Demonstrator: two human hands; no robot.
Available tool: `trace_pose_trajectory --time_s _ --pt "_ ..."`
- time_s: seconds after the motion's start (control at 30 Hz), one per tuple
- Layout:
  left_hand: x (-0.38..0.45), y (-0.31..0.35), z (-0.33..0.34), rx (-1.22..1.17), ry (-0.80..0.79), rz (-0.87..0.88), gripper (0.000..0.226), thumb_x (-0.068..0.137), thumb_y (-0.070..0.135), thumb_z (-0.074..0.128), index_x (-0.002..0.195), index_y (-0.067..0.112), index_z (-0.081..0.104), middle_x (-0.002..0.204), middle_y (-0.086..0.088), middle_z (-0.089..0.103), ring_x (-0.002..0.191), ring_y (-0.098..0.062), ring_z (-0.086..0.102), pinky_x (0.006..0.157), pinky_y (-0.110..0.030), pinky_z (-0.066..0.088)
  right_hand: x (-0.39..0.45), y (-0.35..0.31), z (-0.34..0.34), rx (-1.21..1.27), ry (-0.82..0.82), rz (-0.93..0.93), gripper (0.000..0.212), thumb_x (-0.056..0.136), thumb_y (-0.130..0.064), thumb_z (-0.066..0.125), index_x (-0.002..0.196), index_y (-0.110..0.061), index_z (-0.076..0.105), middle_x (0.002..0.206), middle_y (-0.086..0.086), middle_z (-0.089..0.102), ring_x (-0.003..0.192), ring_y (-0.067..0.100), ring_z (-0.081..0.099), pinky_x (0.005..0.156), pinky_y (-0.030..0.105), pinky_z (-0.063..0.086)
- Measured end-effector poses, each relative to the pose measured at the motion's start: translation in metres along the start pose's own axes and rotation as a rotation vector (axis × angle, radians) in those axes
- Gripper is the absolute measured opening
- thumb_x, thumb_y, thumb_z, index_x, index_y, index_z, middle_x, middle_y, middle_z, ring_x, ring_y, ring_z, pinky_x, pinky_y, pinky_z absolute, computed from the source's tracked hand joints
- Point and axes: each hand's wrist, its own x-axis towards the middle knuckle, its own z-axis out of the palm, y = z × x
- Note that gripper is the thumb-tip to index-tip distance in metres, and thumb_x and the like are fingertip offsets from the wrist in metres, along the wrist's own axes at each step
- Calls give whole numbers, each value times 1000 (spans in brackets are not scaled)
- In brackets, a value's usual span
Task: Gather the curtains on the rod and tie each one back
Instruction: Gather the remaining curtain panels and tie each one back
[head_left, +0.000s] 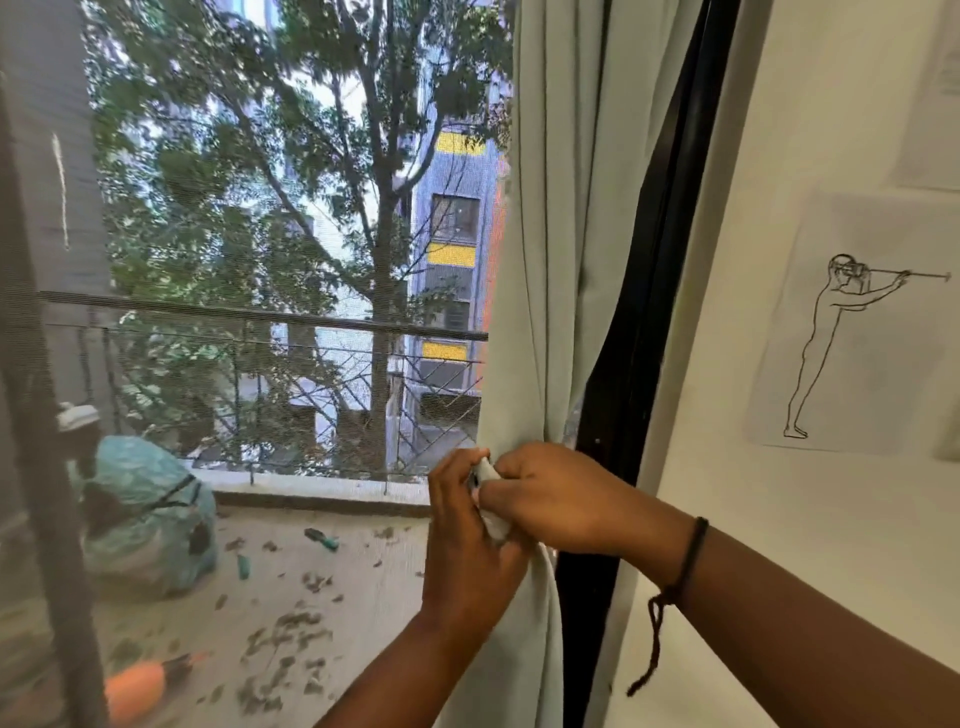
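Curtain: the pale green curtain (550, 260) hangs bunched in folds at the right side of the window, against the black window frame (644, 312); it is pinched narrow at the level of the hands and spreads again below them.
Tie: a pale strip of cloth, the tie (491, 499), shows between the two hands, against the gathered curtain; how far round the curtain it goes cannot be told.
Left hand: the left hand (467, 545) comes from below, its fingers curled round the bunched curtain and the tie.
Right hand: the right hand (550, 499) comes from the right, its fingers curled over the tie just beside the left hand; a dark cord bracelet (691, 561) sits on that wrist.
Wall: on the white wall to the right hangs a line drawing (852, 332) of a standing figure.
Outside: through the window screen stand a tree (374, 208), a balcony railing (260, 317) and a blue-green bag (150, 509) on the leaf-strewn balcony floor.
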Motion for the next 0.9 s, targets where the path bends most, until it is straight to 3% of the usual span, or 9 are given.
trace_pose_trajectory --time_s 0.13,0.27,0.33,0.4,0.57,0.67,0.73,0.83,0.9 --pt "3 -4 -2 89 -25 -4 56 65 28 53 118 23 35 123 -2 37 102 19 40 76 0 38 -1 -9 20 426 157 160 40 87 -24 46 60 3 58 52 24 58 44 22 54 55 30 44" --pt "11 -12 -18 176 10 110 34 70 38 48 98 21 39 118 3 37 83 -18 58 46 -28 48 -12 -23 44 665 356 195 37 91 -20 46 56 -10 54 43 13 57 47 27 60 48 22 43" --pt "12 -17 -27 161 19 198 24 78 40 46 91 21 42 114 0 39 79 -26 61 45 -29 47 -23 -32 53 757 403 177 35 93 -16 48 60 -7 55 39 5 55 46 25 59 42 16 40" --pt "11 -17 -29 138 32 267 25 90 45 43 89 21 45 112 -2 40 86 -18 55 51 -29 51 -34 -36 59 795 421 135 35 94 -15 51 62 -1 57 40 5 55 44 21 58 42 15 40" --pt "14 -26 -35 -23 3 224 28 89 48 50 84 20 47 111 -12 46 93 3 46 63 -30 47 -46 -48 66 666 416 34 28 90 -28 55 70 -9 63 55 8 65 49 12 63 49 21 48" --pt "7 -28 -37 -159 -109 -92 7 68 41 53 75 43 52 86 -8 59 78 -21 56 66 -48 52 -50 -51 64 543 422 23 32 83 -42 51 73 -13 62 62 8 63 55 11 63 53 25 50" --pt "2 -25 -34 -245 -126 -204 9 67 41 56 75 40 51 67 -3 54 62 -30 52 62 -54 49 -50 -49 59 315 397 7 33 84 -48 45 73 -18 54 62 3 56 59 11 56 58 31 47" --pt "1 -3 -28 -279 -152 -230 14 68 42 58 76 38 47 61 7 52 56 -16 47 52 -37 42 -48 -42 40 -69 306 114 27 90 -44 40 73 -23 41 68 -5 46 69 15 48 63 32 38" --pt "3 9 -22 -174 -181 -260 13 70 38 55 81 41 50 66 11 61 58 -6 53 54 -28 43 -48 -42 17 -198 278 225 23 88 -46 41 80 -25 45 77 -4 50 76 19 50 64 31 38"
